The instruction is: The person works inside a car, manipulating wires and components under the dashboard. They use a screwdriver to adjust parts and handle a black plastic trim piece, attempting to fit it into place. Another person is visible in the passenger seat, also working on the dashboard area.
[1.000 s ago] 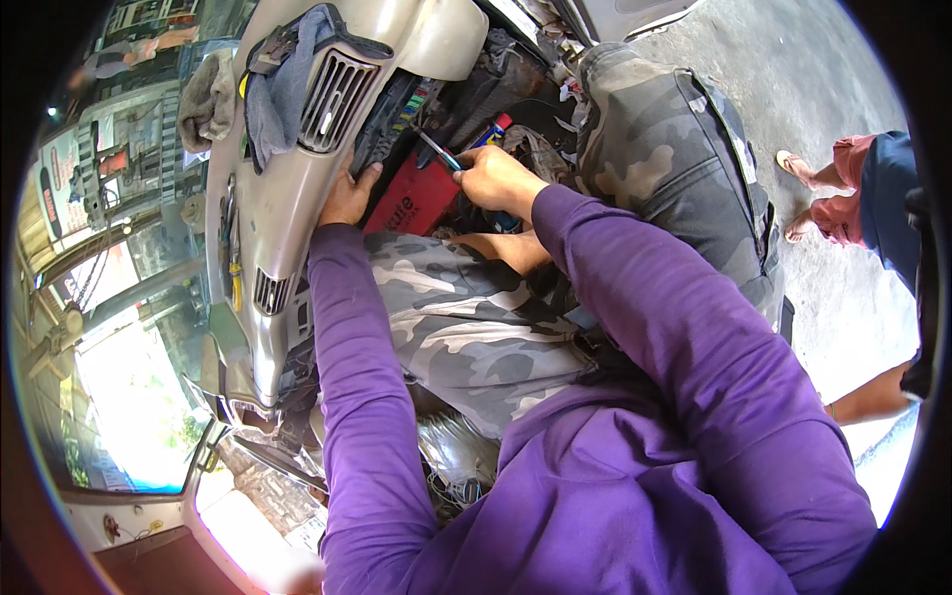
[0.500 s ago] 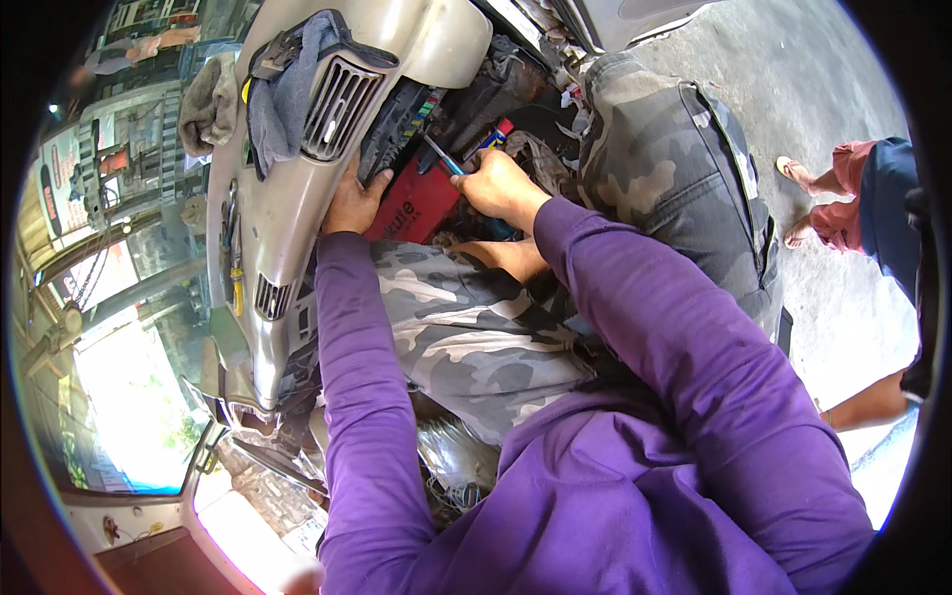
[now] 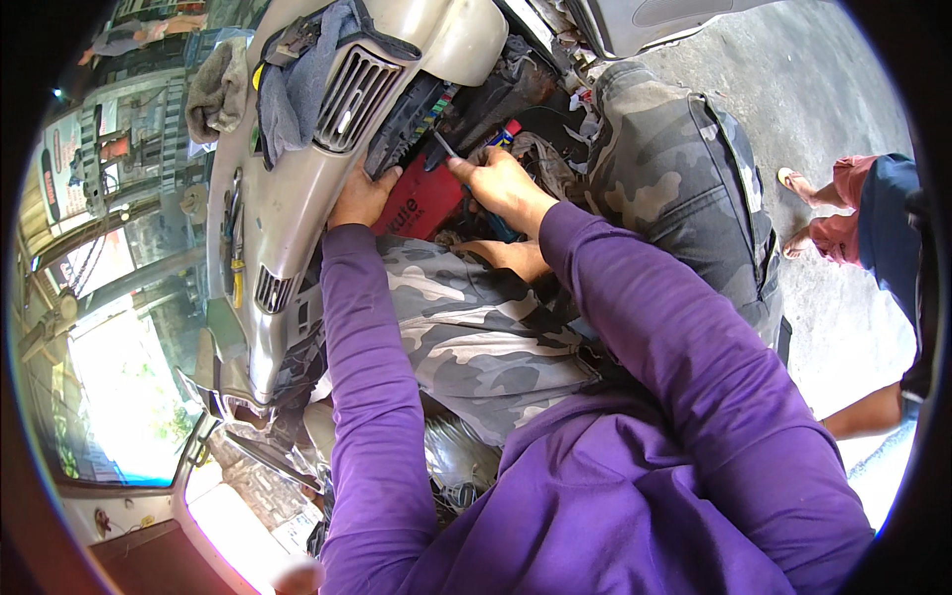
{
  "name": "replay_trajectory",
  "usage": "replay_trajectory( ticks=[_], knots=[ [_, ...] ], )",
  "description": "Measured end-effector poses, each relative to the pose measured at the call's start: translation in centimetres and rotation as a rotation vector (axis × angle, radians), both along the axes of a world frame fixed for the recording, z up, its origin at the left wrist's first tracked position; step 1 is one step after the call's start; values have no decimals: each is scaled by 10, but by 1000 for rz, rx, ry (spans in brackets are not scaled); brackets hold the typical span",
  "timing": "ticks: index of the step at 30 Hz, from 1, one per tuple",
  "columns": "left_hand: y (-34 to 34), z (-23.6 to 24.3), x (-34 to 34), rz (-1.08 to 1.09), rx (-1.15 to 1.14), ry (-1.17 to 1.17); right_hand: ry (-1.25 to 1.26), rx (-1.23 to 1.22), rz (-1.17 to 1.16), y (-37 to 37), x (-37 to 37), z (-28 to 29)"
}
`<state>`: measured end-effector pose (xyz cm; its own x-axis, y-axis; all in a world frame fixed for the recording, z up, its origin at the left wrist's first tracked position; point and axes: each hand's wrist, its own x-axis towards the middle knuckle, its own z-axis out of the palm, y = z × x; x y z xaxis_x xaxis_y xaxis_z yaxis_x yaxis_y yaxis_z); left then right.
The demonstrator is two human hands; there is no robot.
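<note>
A black fuse box with rows of small coloured fuses hangs below the beige dashboard. My left hand is closed at its lower end, thumb against the edge and the other fingers mostly hidden by the dashboard. Pinched in my right hand is a slim screwdriver; its metal shaft points at the fuse box, and the thumb and fingers cover most of the handle. Beneath both hands lies a flat red box with dark print.
Grey cloths drape over the dashboard beside an air vent. Pliers with yellow on the handles lie on the dash top. An open car door stands at the far right. Another person's legs are on the concrete at right.
My right hand has shifted slightly forward, its thumb now covering more of the screwdriver's teal handle. The left hand stays at the fuse box. The whole view has moved a little.
</note>
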<state>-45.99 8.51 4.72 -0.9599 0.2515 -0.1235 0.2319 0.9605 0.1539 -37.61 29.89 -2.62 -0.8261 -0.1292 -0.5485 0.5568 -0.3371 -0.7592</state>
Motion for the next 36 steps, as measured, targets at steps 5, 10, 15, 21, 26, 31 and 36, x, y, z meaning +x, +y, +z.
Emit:
replay_trajectory(
  ticks=[5, 10, 15, 21, 26, 31, 36],
  knots=[
    [17, 11, 5, 60, 7, -44, 102, 81, -9, -6, -7, -14],
    [24, 14, 4, 61, -37, -33, 136, 223, 100, -10, -19, -30],
    [2, -12, -2, 262, -113, -173, 132, 282, 66, -4, -22, -22],
    [3, -12, 6, 61, -203, -7, 70, 80, -153, -27, -20, -36],
    [13, -18, 11, 46, -146, 120, -38, -36, -132, -19, -10, -6],
    [21, -27, -5, 128, -197, 97, 263, 25, -139, -15, -28, -46],
    [-13, -48, -6, 170, -227, 183, -78, 18, 22, -13, -36, 7]
  ],
)
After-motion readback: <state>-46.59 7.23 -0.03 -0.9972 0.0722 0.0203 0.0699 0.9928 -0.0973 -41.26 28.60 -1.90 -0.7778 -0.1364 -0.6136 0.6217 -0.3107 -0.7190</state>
